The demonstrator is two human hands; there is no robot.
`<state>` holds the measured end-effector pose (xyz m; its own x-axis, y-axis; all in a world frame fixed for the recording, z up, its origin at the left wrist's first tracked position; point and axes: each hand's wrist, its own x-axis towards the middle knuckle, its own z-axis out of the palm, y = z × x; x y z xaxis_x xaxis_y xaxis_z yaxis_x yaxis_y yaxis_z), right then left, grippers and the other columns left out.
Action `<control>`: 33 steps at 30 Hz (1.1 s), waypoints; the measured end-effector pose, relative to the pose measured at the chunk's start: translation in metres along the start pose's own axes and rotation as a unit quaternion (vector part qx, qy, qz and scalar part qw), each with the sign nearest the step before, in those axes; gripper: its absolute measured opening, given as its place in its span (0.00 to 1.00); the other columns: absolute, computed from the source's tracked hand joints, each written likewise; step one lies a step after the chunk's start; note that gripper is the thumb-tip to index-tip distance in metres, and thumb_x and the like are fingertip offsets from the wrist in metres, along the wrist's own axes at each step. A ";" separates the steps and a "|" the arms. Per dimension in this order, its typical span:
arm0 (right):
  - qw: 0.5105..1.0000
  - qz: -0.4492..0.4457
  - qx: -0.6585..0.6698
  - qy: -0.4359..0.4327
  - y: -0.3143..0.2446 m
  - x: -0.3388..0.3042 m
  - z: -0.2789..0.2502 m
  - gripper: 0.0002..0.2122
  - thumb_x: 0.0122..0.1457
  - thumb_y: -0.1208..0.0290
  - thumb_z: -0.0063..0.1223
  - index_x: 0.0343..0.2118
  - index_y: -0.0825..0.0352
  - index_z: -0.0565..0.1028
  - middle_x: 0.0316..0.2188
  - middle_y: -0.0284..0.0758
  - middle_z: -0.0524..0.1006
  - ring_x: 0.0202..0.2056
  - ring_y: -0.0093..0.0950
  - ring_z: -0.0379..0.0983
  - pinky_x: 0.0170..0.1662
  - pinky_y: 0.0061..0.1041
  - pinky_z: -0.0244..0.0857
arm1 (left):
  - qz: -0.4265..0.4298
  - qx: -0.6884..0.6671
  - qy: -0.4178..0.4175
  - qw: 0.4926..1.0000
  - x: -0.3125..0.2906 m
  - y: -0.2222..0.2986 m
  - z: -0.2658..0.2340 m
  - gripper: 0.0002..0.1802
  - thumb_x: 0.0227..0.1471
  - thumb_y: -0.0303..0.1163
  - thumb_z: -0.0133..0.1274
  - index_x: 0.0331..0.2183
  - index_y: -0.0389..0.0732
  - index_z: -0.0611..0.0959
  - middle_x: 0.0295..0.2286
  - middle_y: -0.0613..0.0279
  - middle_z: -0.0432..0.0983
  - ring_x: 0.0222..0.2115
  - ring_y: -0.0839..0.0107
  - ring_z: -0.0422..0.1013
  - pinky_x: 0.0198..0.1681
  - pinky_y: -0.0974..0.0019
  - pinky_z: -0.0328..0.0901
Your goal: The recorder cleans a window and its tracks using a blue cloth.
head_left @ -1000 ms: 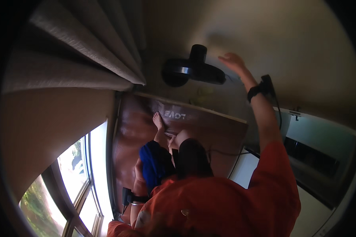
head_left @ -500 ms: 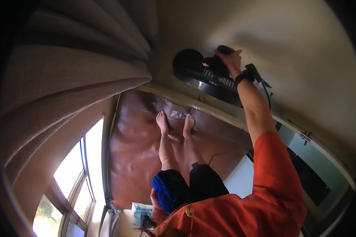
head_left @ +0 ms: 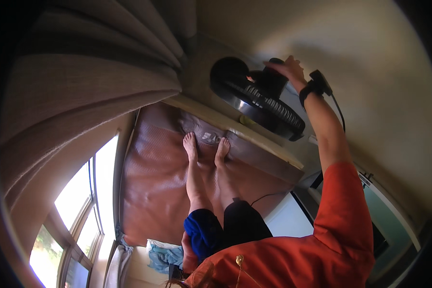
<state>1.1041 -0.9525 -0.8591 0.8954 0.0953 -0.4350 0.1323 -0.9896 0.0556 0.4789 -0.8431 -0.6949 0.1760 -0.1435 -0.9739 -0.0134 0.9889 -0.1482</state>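
Observation:
A black wall fan (head_left: 257,103) with a round ribbed cage is in front of me at the upper middle. My right hand (head_left: 290,69) reaches up to the motor housing (head_left: 274,82) at its back, touching it with fingers stretched and apart. A black strap with a small dark device (head_left: 320,82) and a cable is on my right wrist. Low down, beside my knee, my left hand (head_left: 187,240) is closed on a bunched blue cloth (head_left: 204,233); the cloth hides most of its fingers.
I stand barefoot on a brown padded mattress (head_left: 158,192) with a pale edge board (head_left: 273,144). Grey curtains (head_left: 91,91) hang at left above bright windows (head_left: 77,201). A crumpled light-blue cloth (head_left: 163,257) lies behind; a white panel (head_left: 288,216) and cable are at right.
My right hand has shifted slightly right on the fan's back, its fingers more stretched. More of the fan's right side shows. My left hand still holds the blue cloth.

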 end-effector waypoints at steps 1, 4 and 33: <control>0.994 -0.094 0.022 -0.058 0.007 0.009 -0.001 0.29 0.42 0.52 0.61 0.45 0.67 0.71 0.43 0.45 0.72 0.39 0.35 0.73 0.41 0.27 0.67 | -0.002 0.000 0.002 1.000 -0.003 0.000 0.007 0.32 0.51 0.53 0.39 0.49 0.38 0.68 0.44 0.54 0.70 0.45 0.60 0.66 0.52 0.57 0.59; 0.886 -0.076 0.405 -0.211 0.025 0.029 0.014 0.27 0.37 0.45 0.60 0.33 0.67 0.78 0.29 0.40 0.78 0.33 0.29 0.75 0.39 0.25 0.66 | -0.042 0.010 -0.030 0.999 -0.004 -0.003 0.011 0.37 0.47 0.59 0.44 0.50 0.42 0.68 0.47 0.55 0.68 0.48 0.60 0.64 0.54 0.56 0.56; 0.857 0.205 0.384 -0.277 0.093 0.007 0.006 0.25 0.41 0.43 0.54 0.42 0.51 0.73 0.42 0.33 0.73 0.44 0.36 0.69 0.41 0.45 0.64 | -0.004 -0.008 0.009 1.000 0.002 0.004 0.017 0.38 0.47 0.58 0.43 0.51 0.38 0.66 0.46 0.52 0.68 0.46 0.59 0.65 0.53 0.56 0.58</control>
<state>1.1203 -1.0440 -0.8621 0.4323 -0.1327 -0.8919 -0.6541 -0.7270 -0.2088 0.4959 -0.8392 -0.6946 0.1581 -0.1518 -0.9757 -0.0284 0.9870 -0.1582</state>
